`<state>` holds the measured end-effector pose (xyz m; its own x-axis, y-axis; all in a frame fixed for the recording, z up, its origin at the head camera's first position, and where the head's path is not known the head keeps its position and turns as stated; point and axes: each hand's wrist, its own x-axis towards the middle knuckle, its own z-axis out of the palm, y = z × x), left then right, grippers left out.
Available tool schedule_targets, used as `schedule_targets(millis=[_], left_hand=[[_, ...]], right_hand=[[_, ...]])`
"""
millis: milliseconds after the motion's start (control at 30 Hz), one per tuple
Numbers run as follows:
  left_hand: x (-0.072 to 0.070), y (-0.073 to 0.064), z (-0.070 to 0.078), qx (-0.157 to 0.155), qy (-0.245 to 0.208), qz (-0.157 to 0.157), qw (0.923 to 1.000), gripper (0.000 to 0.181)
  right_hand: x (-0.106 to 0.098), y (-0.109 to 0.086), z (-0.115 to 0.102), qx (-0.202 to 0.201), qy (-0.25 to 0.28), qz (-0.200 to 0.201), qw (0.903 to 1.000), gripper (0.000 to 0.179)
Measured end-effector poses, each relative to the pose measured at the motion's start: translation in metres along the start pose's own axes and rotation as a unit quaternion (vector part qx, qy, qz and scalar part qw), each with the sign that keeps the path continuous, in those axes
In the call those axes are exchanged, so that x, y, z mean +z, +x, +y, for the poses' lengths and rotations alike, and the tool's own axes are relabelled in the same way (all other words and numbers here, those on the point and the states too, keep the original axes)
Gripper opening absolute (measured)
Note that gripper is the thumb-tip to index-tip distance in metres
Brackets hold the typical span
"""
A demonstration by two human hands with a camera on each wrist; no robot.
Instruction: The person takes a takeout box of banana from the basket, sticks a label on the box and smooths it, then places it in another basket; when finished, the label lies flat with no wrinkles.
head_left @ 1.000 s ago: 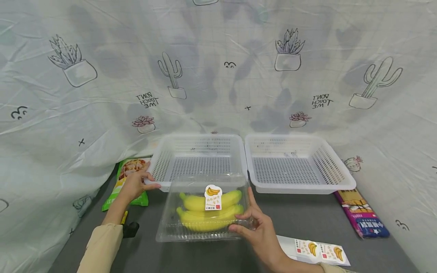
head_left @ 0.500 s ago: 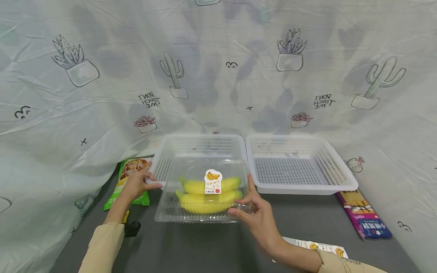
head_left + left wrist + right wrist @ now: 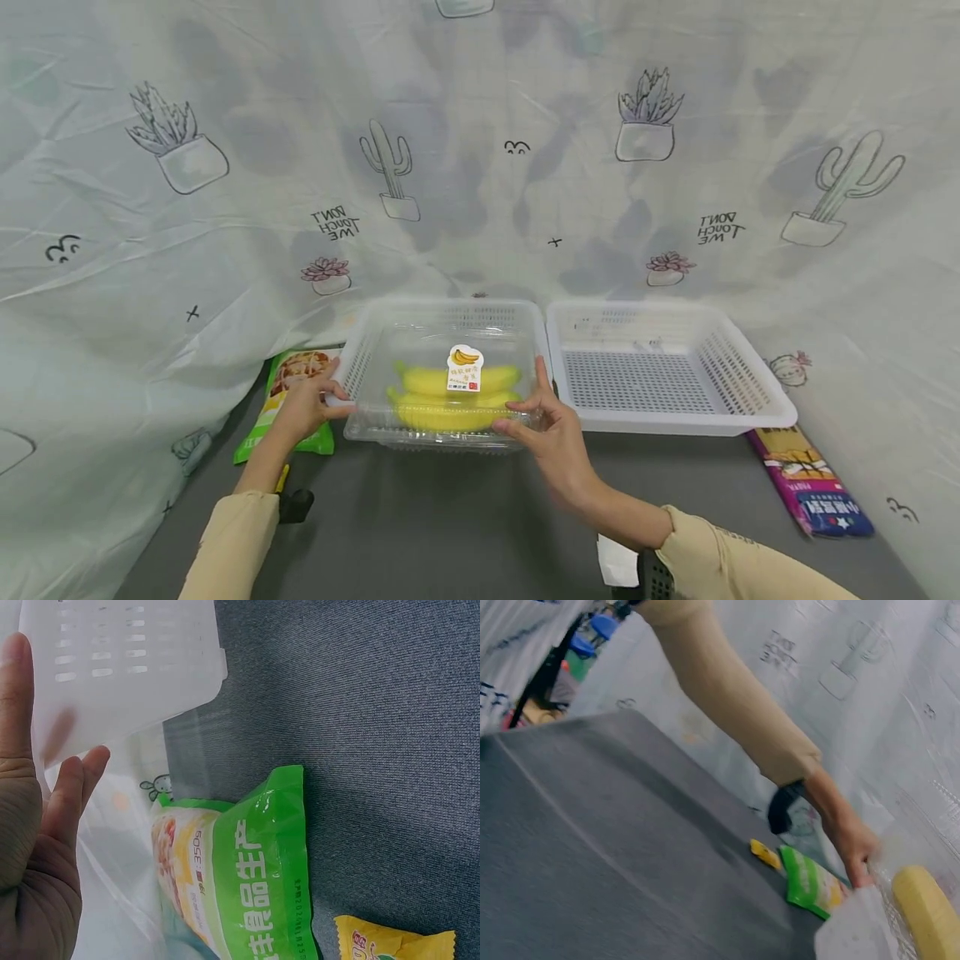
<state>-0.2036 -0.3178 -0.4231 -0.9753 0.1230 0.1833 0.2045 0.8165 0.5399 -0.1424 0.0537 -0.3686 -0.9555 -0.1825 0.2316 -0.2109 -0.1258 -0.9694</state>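
A clear plastic clamshell box (image 3: 375, 427) with yellow bananas (image 3: 442, 417) inside is over the left white basket (image 3: 357, 342), overlapping its front rim in the head view. On its lid is a white banana label (image 3: 465, 369). My right hand (image 3: 558, 446) holds the box by its right front side, thumb in front. At the basket's front left corner, my left hand (image 3: 303, 408) grips the rim; the left wrist view shows the fingers against the basket wall (image 3: 127, 682). Whether the box touches the basket floor cannot be seen. One banana (image 3: 926, 911) shows in the right wrist view.
Close on the right stands a second white basket (image 3: 652, 421). A green food bag (image 3: 258, 429) lies left, near a yellow packet (image 3: 394, 941). A purple packet (image 3: 813, 487) lies right. White paper (image 3: 618, 562) sits partly under my right forearm. A printed curtain (image 3: 480, 167) hangs behind.
My right hand has carried the box of bananas forward, away from me, from in front of the left basket to over it. The left hand has stayed at the basket's corner.
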Motion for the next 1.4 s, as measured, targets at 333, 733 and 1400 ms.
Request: schedule_targets(millis=[333, 733, 1400], left_hand=[[0.0, 0.004, 0.006, -0.011, -0.004, 0.01, 0.9999, 0.025], [0.003, -0.001, 0.008, -0.004, -0.013, 0.0, 0.9999, 0.025], [-0.005, -0.004, 0.013, 0.001, -0.002, 0.012, 0.9999, 0.024]], right_hand=[[-0.005, 0.05, 0.02, -0.021, 0.007, 0.017, 0.9996, 0.022], [-0.008, 0.1, 0.062, 0.065, -0.058, 0.045, 0.9951, 0.029], [-0.002, 0.123, 0.076, 0.171, -0.314, 0.04, 0.9332, 0.028]])
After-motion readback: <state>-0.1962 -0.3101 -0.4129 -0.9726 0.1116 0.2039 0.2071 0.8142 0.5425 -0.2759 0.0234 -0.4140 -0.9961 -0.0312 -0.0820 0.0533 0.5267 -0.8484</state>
